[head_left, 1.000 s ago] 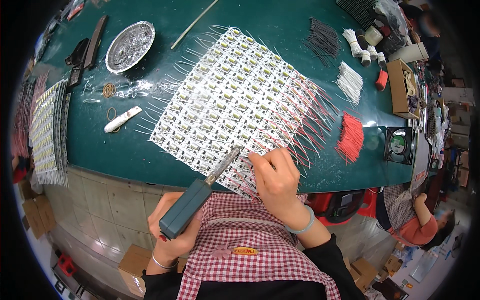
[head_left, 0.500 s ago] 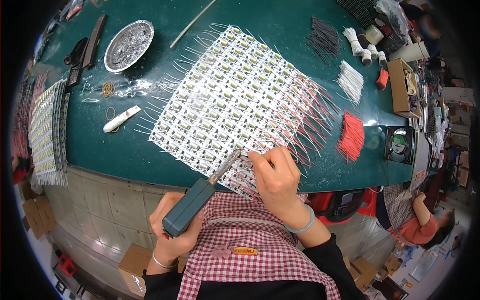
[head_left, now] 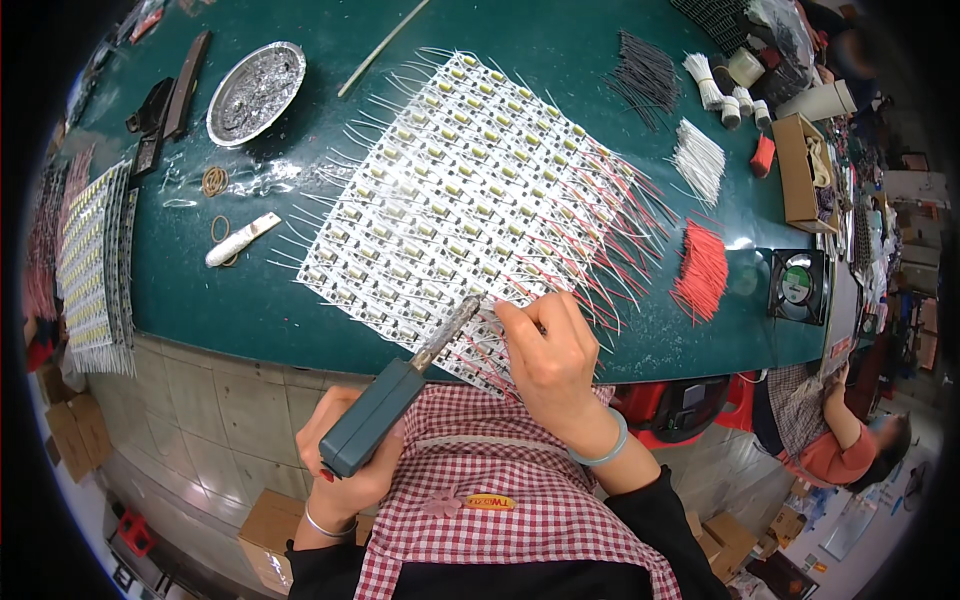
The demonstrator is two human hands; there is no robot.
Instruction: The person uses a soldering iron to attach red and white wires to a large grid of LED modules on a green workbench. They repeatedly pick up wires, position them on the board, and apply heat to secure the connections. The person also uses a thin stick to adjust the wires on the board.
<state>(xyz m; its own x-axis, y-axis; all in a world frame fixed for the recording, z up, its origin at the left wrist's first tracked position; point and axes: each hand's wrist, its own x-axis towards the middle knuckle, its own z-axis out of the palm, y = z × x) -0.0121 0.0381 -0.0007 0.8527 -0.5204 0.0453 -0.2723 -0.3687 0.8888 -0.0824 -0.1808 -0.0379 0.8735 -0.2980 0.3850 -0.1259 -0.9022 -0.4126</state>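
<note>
A panel of white circuit boards (head_left: 430, 190) with yellowish-green components lies askew on the table, white wires fringing its left side and red and white wires its right. In my left hand (head_left: 345, 440) is a soldering iron (head_left: 375, 415) with a dark green handle, my fingers wrapped round it. Its metal shaft slants up and right, the tip over the panel's lower part. Just right of the tip, my right hand (head_left: 550, 350) is closed in a pinch at the boards, on what looks like a thin wire; its fingertips partly hide it.
Bundles of black wires (head_left: 643, 78), white wires (head_left: 698, 160) and red wires (head_left: 702, 272) lie to the right, near a small fan (head_left: 798, 287). A metal bowl (head_left: 257, 93) stands at the upper left. More wired panels (head_left: 98, 265) hang over the left edge. A person (head_left: 835, 425) sits at right.
The soldering iron's handle has shifted very slightly left and down with my left hand. My right hand stays in nearly the same place.
</note>
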